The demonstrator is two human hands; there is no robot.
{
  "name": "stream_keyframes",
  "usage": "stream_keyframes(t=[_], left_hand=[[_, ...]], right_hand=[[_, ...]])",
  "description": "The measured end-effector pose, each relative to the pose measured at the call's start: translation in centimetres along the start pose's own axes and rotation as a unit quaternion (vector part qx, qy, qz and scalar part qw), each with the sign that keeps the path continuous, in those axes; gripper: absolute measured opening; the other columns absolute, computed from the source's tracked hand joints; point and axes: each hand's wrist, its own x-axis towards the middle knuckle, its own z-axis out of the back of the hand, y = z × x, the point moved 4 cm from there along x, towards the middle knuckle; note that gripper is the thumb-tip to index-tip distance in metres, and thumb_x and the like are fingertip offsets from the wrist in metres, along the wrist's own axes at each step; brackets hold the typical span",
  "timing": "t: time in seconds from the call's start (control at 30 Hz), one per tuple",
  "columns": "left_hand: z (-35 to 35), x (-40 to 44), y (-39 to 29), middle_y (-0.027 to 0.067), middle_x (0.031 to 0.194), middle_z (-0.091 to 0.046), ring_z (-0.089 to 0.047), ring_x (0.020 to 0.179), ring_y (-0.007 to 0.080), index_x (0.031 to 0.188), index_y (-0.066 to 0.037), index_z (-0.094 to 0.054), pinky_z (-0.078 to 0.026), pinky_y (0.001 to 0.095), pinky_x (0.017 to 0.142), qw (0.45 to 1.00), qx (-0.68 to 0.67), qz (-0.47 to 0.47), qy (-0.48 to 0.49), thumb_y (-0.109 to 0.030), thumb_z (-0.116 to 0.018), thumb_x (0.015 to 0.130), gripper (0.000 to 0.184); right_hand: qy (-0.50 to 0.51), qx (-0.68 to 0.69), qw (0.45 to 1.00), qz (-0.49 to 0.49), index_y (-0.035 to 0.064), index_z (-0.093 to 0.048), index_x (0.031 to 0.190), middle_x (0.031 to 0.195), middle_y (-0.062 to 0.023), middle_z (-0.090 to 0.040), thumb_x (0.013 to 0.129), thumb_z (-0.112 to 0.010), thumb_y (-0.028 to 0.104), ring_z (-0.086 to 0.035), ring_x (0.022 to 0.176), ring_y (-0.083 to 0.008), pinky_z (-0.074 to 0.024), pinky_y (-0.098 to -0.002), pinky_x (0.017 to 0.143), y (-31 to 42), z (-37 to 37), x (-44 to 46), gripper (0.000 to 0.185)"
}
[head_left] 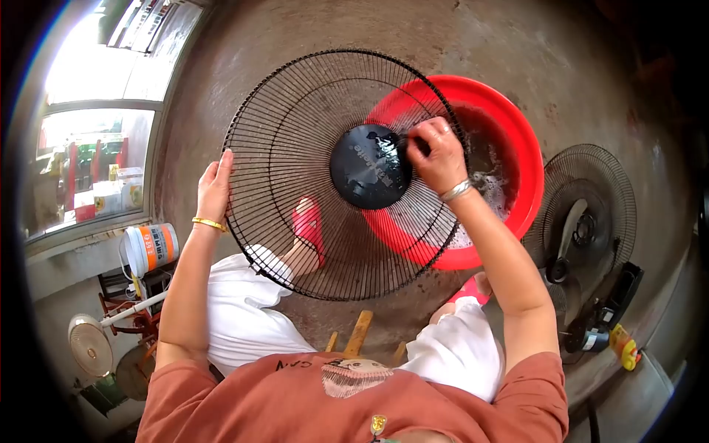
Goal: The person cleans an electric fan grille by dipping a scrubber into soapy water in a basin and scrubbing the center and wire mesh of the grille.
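A round black wire fan grille (pixel 295 140) is held up in front of me, partly over a red basin (pixel 526 173). Its glossy round centre cap (pixel 358 177) is wet, with light reflecting off it. My left hand (pixel 215 184), with a gold bangle, grips the grille's left rim. My right hand (pixel 439 153), wearing a silver bangle, is closed by the cap's right edge. Something small and dark shows at its fingertips, but I cannot make out what it is. Behind the wires, dark water with suds (pixel 493 181) fills part of the basin.
On the floor at right stands another fan grille (pixel 617 188) with a fan part (pixel 572 229) lying on it. A white and orange bucket (pixel 151 249) and a small fan (pixel 90 345) are at left, below a window (pixel 100 162). Wooden stool legs (pixel 359 332) show below me.
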Motion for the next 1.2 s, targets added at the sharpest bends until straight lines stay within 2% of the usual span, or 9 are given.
stream_keyframes(t=[0.13,0.3,0.43,0.53,0.7,0.83,0.97,1.1,1.2], left_hand=[[0.4,0.7,0.3,-0.0067,0.050,-0.034,-0.029,0.036,0.0054,0.082,-0.010,-0.056,-0.019,0.0241,0.034,0.999,0.029,0.017,0.003,-0.060,-0.059,0.087,0.051],[0.1,1.3,1.0,-0.0065,0.050,-0.034,-0.029,0.036,0.0060,0.081,-0.010,-0.058,-0.020,0.0247,0.034,0.998,0.066,0.008,0.024,-0.060,-0.060,0.087,0.050],[0.0,1.1,0.0,-0.0074,0.051,-0.035,-0.029,0.038,0.0045,0.081,-0.011,-0.060,-0.020,0.0240,0.036,0.998,0.062,0.023,0.023,-0.058,-0.061,0.086,0.048],[0.0,1.2,-0.2,-0.0075,0.052,-0.038,-0.031,0.039,0.0035,0.079,-0.011,-0.060,-0.021,0.0238,0.036,0.997,0.070,0.015,0.022,-0.057,-0.061,0.087,0.047],[-0.4,0.5,-0.6,-0.0075,0.053,-0.042,-0.032,0.040,0.0033,0.078,-0.011,-0.061,-0.023,0.0236,0.037,0.997,0.062,0.033,0.036,-0.055,-0.062,0.087,0.044],[-0.4,0.8,-0.7,-0.0071,0.053,-0.041,-0.033,0.041,0.0038,0.078,-0.010,-0.063,-0.024,0.0239,0.038,0.997,0.070,0.003,0.030,-0.055,-0.063,0.087,0.045],[-0.2,1.2,-0.3,-0.0065,0.054,-0.041,-0.034,0.041,0.0045,0.081,-0.009,-0.064,-0.025,0.0238,0.039,0.996,0.085,0.000,0.029,-0.055,-0.063,0.087,0.047],[-0.3,1.6,0.1,-0.0061,0.055,-0.042,-0.034,0.042,0.0046,0.084,-0.008,-0.066,-0.025,0.0238,0.039,0.995,0.091,-0.015,0.023,-0.056,-0.062,0.087,0.048],[-0.4,1.6,0.0,-0.0061,0.055,-0.042,-0.034,0.041,0.0045,0.083,-0.009,-0.065,-0.025,0.0241,0.038,0.996,0.079,0.007,0.038,-0.056,-0.061,0.087,0.048]], right_hand=[[0.034,-0.160,0.980,-0.116,0.0100,-0.066,0.088,0.089,-0.0102,-0.059,0.074,-0.069,0.012,-0.062,0.079,-0.0302,-0.0529,-0.0377,0.069,-6.2,3.7,-0.5,0.014],[0.093,0.090,0.991,-0.041,0.0109,-0.069,0.096,0.091,-0.0097,-0.061,0.075,-0.068,0.011,-0.062,0.083,-0.0271,-0.0524,-0.0323,0.073,3.5,1.5,-2.3,0.021],[0.070,0.015,0.997,-0.014,0.0090,-0.067,0.089,0.091,-0.0090,-0.061,0.074,-0.068,0.009,-0.063,0.084,-0.0263,-0.0534,-0.0339,0.071,-0.4,0.8,-2.6,0.015],[0.093,-0.194,0.975,-0.051,0.0070,-0.067,0.086,0.090,-0.0079,-0.060,0.072,-0.067,0.005,-0.063,0.083,-0.0283,-0.0527,-0.0358,0.070,-7.7,2.9,-2.3,0.014],[0.047,0.069,0.996,-0.009,0.0078,-0.068,0.087,0.085,-0.0095,-0.061,0.073,-0.069,0.009,-0.063,0.081,-0.0289,-0.0526,-0.0358,0.072,1.3,2.4,-0.9,0.014],[0.130,0.092,0.987,0.000,0.0079,-0.065,0.086,0.086,-0.0080,-0.060,0.072,-0.068,0.006,-0.062,0.083,-0.0278,-0.0517,-0.0357,0.070,2.3,-0.3,-1.3,0.014],[0.073,-0.139,0.986,0.064,0.0096,-0.067,0.082,0.087,-0.0067,-0.062,0.071,-0.068,0.007,-0.061,0.083,-0.0272,-0.0528,-0.0367,0.071,-4.5,0.2,1.5,0.011],[0.022,0.000,1.000,0.002,0.0074,-0.067,0.082,0.085,-0.0078,-0.061,0.073,-0.068,0.006,-0.063,0.077,-0.0263,-0.0518,-0.0344,0.068,-0.6,2.2,2.2,0.010],[0.139,0.071,0.988,0.011,0.0066,-0.066,0.081,0.082,-0.0080,-0.060,0.072,-0.068,0.006,-0.062,0.076,-0.0268,-0.0518,-0.0348,0.067,3.0,0.8,0.3,0.010]])
